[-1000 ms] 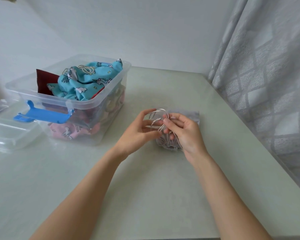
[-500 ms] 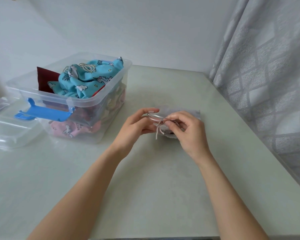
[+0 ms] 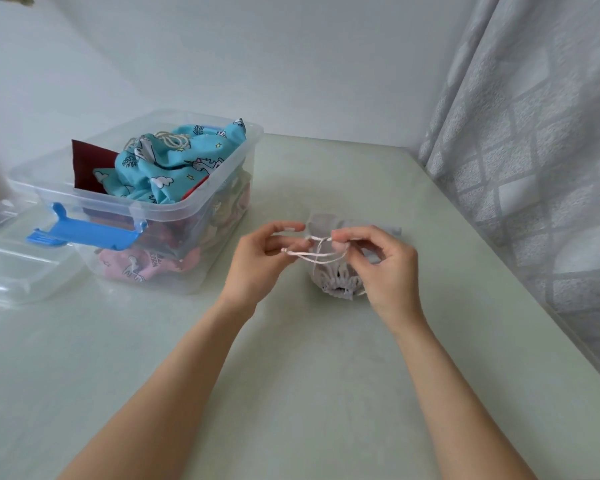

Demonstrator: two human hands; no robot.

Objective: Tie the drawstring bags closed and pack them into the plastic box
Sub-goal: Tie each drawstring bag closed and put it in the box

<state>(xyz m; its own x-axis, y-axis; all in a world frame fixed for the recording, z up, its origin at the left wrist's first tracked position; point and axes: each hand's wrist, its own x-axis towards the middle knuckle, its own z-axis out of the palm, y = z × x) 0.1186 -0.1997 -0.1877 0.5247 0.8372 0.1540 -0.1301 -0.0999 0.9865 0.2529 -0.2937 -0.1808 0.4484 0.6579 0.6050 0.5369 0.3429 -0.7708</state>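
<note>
Centrally in the frame, the left hand (image 3: pixel 257 258) and right hand (image 3: pixel 383 268) each have fingers pinched on the white drawstring (image 3: pixel 317 252) of a grey bag (image 3: pixel 336 282) lying on the counter (image 3: pixel 291 375). At left, the plastic box (image 3: pixel 174 216) holds other bags.

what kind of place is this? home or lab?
Likely a home room, not a lab: a patterned grey curtain beside a plain pale table against a bare wall, and a clear plastic box of printed cloth bags.
</note>
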